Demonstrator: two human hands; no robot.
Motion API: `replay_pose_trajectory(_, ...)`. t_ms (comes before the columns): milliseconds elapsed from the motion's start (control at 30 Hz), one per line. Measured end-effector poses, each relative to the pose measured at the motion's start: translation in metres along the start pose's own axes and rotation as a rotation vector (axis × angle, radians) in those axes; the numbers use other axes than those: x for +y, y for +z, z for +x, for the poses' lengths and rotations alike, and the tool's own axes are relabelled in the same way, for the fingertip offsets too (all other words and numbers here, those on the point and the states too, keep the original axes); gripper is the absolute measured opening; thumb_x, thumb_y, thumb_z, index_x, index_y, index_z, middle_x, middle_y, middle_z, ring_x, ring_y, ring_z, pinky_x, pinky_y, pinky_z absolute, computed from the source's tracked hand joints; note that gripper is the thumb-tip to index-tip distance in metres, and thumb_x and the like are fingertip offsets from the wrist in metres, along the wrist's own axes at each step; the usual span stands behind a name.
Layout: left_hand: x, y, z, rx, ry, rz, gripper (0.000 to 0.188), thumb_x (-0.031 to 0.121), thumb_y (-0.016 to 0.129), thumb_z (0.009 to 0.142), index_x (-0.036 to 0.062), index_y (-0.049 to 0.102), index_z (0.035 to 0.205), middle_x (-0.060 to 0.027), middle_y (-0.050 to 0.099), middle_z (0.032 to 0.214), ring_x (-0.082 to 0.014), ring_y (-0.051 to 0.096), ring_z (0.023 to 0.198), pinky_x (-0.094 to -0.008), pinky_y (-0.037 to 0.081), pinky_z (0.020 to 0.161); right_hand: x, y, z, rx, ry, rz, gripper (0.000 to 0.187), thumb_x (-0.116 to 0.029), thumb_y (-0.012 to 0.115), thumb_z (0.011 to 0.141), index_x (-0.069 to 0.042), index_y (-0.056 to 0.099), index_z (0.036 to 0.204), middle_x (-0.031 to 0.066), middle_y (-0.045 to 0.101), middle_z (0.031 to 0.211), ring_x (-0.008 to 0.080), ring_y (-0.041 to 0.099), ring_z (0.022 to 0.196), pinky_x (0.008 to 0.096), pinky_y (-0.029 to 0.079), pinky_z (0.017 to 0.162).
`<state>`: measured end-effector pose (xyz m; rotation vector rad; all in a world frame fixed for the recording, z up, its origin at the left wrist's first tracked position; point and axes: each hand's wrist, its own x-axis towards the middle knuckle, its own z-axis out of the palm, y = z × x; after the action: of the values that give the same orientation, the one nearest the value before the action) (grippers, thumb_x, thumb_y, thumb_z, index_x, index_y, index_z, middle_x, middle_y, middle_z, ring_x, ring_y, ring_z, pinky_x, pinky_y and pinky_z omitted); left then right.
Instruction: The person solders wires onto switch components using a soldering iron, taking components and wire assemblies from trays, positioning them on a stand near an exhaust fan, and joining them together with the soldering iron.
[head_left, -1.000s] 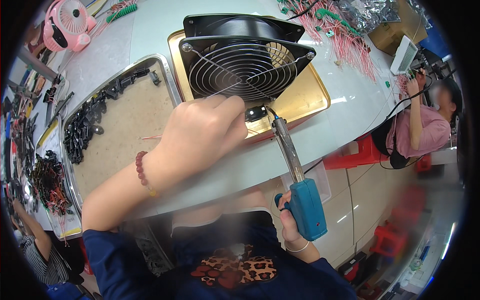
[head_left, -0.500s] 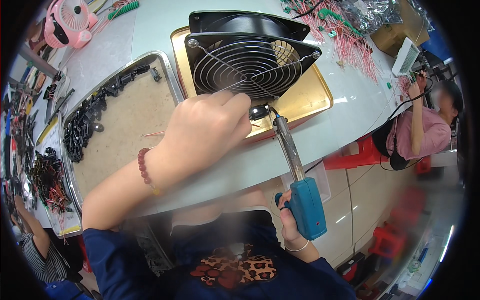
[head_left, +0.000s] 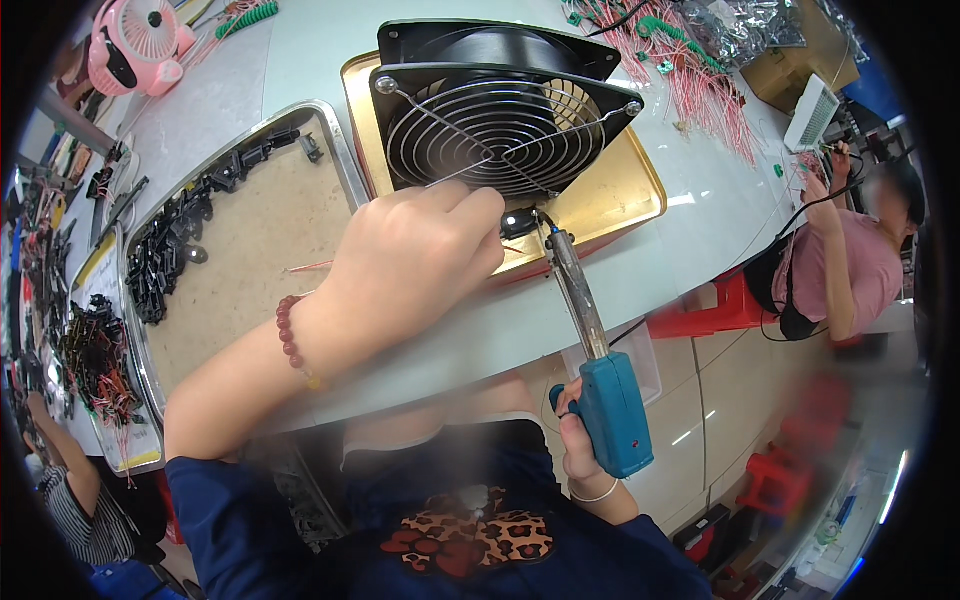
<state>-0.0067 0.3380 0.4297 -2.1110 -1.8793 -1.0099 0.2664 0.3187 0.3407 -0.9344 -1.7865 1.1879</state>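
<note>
My right hand point(head_left: 577, 445) is wrapped round the teal handle of a soldering gun point(head_left: 615, 415), a finger at its trigger. The gun's metal barrel points up and away, its tip at the right end of a small black part point(head_left: 518, 222). My left hand point(head_left: 425, 250) is closed in a pinch at the left end of that part. Its fingertips are hidden behind the back of the hand, so what they grip does not show. From under the left hand a thin red wire point(head_left: 310, 266) sticks out. The black part lies over a gold-coloured tray point(head_left: 630, 205).
A black fan with a wire guard point(head_left: 500, 150) stands on the gold tray, just beyond my hands. To the left, a metal-rimmed tray point(head_left: 350, 165) holds many black parts. Red wire bundles point(head_left: 715, 110) lie at the far right. A co-worker point(head_left: 850, 255) sits at the right.
The soldering gun and my left hand have barely shifted. At the right, the co-worker's arm has moved.
</note>
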Motion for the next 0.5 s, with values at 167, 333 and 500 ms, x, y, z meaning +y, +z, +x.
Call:
replay_pose_trajectory(167, -0.0004, 0.0009, 0.0001, 0.009, 0.006, 0.002, 0.006, 0.005, 0.066, 0.075, 0.0052, 0.061, 0.078, -0.0093, 0.057, 0.063, -0.0264, 0.059, 0.055, -0.0368, 0.046, 0.048, 0.0018, -0.0006, -0.0004, -0.016, -0.009, -0.016, 0.021, -0.005, 0.065, 0.065, -0.005, 0.058, 0.084, 0.0095, 0.057, 0.085, 0.0273, 0.052, 0.073, 0.0352, 0.042, 0.063)
replay_pose_trajectory(333, -0.0010, 0.0009, -0.0004, 0.011, 0.007, -0.001, 0.007, 0.005, 0.066, 0.075, 0.0050, 0.060, 0.078, -0.0094, 0.056, 0.063, -0.0266, 0.059, 0.055, -0.0369, 0.046, 0.048, -0.0002, -0.0001, 0.0024, -0.019, -0.032, -0.022, 0.019, -0.005, 0.065, 0.064, -0.005, 0.058, 0.081, 0.0089, 0.056, 0.083, 0.0268, 0.051, 0.071, 0.0351, 0.040, 0.061)
replay_pose_trajectory(500, -0.0005, 0.0007, 0.0003, 0.014, 0.010, -0.005, 0.007, 0.004, 0.066, 0.075, 0.0050, 0.060, 0.077, -0.0093, 0.056, 0.063, -0.0266, 0.058, 0.055, -0.0369, 0.046, 0.048, -0.0006, -0.0004, 0.0015, -0.034, -0.006, -0.030, 0.017, -0.005, 0.064, 0.064, -0.005, 0.057, 0.080, 0.0081, 0.055, 0.080, 0.0263, 0.049, 0.069, 0.0352, 0.039, 0.060)
